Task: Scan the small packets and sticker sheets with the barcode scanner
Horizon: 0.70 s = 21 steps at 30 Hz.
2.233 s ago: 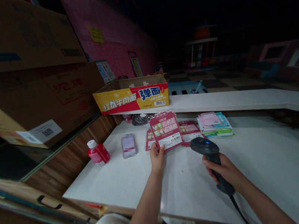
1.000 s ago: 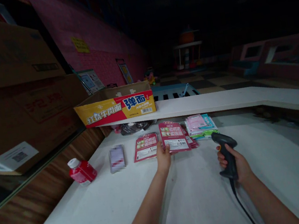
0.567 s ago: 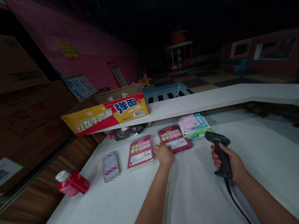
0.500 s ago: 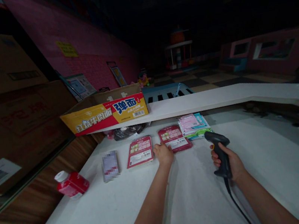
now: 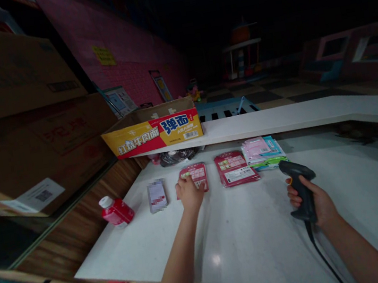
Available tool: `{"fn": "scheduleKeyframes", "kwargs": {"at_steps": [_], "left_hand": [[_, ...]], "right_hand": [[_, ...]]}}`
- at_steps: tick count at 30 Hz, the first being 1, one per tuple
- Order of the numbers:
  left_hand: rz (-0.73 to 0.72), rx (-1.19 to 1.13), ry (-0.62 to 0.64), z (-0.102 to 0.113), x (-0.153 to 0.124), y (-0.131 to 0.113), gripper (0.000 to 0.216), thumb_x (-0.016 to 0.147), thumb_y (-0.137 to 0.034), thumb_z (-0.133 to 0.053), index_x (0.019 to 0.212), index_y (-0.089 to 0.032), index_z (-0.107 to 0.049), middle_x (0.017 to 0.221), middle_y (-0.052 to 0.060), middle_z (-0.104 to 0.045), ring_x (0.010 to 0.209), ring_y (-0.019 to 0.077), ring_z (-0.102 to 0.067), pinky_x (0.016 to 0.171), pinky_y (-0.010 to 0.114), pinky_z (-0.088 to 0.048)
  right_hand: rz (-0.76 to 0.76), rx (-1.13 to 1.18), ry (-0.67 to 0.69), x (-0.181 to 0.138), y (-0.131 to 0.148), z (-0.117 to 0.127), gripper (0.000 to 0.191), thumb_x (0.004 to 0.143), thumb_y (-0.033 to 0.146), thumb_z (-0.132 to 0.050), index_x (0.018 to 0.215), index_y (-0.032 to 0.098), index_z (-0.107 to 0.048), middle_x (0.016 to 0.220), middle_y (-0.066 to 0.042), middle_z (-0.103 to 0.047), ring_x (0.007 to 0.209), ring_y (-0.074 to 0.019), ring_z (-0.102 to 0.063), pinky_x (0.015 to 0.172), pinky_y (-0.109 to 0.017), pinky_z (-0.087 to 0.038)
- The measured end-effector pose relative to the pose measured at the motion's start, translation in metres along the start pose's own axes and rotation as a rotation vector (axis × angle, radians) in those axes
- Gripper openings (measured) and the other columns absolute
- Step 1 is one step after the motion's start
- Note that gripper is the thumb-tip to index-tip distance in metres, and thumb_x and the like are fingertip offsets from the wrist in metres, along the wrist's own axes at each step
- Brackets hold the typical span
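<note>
My left hand (image 5: pixel 191 194) is on the left red flat packet (image 5: pixel 199 173), thumb on its right part and curled fingers at its left edge, covering much of its lower half. The packet lies on the white counter. In my right hand (image 5: pixel 322 201) is a black handheld barcode scanner (image 5: pixel 303 193), upright above the counter, its head pointing left and its cable trailing down. Another red packet (image 5: pixel 234 170) lies between the hands, back label up. Touching or close behind it are pink, blue and green packets (image 5: pixel 264 151).
A pink-red bottle (image 5: pixel 117 211) with a white cap and a blurred-out phone-like object (image 5: pixel 157 196) are on the left of the counter (image 5: pixel 258 240). A yellow-red noodle carton (image 5: pixel 155 132) sits on the raised ledge (image 5: pixel 279 120). Cardboard boxes (image 5: pixel 30 138) are stacked at left.
My left hand has moved left, from between the two red packets onto the left one. My right hand still holds the scanner. The whole view has shifted, so things appear farther right.
</note>
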<state>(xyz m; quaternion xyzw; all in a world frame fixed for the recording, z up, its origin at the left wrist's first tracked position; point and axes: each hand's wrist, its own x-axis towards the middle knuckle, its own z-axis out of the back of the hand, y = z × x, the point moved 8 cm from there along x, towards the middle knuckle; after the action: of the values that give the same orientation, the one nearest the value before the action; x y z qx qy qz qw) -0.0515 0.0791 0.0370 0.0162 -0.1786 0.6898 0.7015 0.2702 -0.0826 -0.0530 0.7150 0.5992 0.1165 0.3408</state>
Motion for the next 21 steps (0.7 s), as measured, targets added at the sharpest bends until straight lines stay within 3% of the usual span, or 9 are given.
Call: {"fn": "scheduleKeyframes", "kwargs": {"at_steps": [6,14,17,21], "left_hand": [[0.138,0.102,0.137,-0.005,0.001,0.050,0.074,0.076,-0.070,-0.057,0.120,-0.011,-0.057,0.117,0.022,-0.055,0.111,0.0377,-0.056,0.089,0.041,-0.042],[0.116,0.031,0.049,0.002,0.009,0.058,0.065,0.071,-0.063,-0.068,0.110,-0.011,-0.058,0.112,0.023,-0.060,0.110,0.0381,-0.058,0.088,0.041,-0.043],[0.201,-0.240,0.074,-0.001,0.017,0.075,0.045,0.066,-0.045,-0.078,0.093,-0.014,-0.061,0.092,0.016,-0.067,0.095,0.0328,-0.064,0.077,0.035,-0.047],[0.445,-0.894,0.292,-0.031,0.014,0.091,0.024,0.071,-0.028,-0.075,0.064,-0.016,-0.056,0.055,0.003,-0.058,0.058,0.0188,-0.062,0.056,0.027,-0.047]], "right_hand": [[-0.010,0.000,-0.012,0.000,0.000,0.002,0.035,0.063,0.037,-0.085,0.084,0.014,-0.067,0.056,0.002,-0.052,0.043,-0.0073,-0.043,0.037,-0.018,-0.040],[-0.001,0.004,-0.001,0.001,0.000,0.005,0.034,0.067,0.038,-0.081,0.087,0.016,-0.066,0.057,0.003,-0.052,0.044,-0.0069,-0.042,0.038,-0.018,-0.040],[-0.002,0.007,-0.007,0.001,-0.001,0.005,0.035,0.066,0.038,-0.082,0.087,0.016,-0.066,0.057,0.003,-0.052,0.044,-0.0071,-0.042,0.038,-0.018,-0.040],[0.004,0.009,-0.012,0.001,0.000,0.004,0.035,0.065,0.038,-0.083,0.086,0.016,-0.066,0.056,0.003,-0.052,0.044,-0.0078,-0.042,0.037,-0.018,-0.040]]}}
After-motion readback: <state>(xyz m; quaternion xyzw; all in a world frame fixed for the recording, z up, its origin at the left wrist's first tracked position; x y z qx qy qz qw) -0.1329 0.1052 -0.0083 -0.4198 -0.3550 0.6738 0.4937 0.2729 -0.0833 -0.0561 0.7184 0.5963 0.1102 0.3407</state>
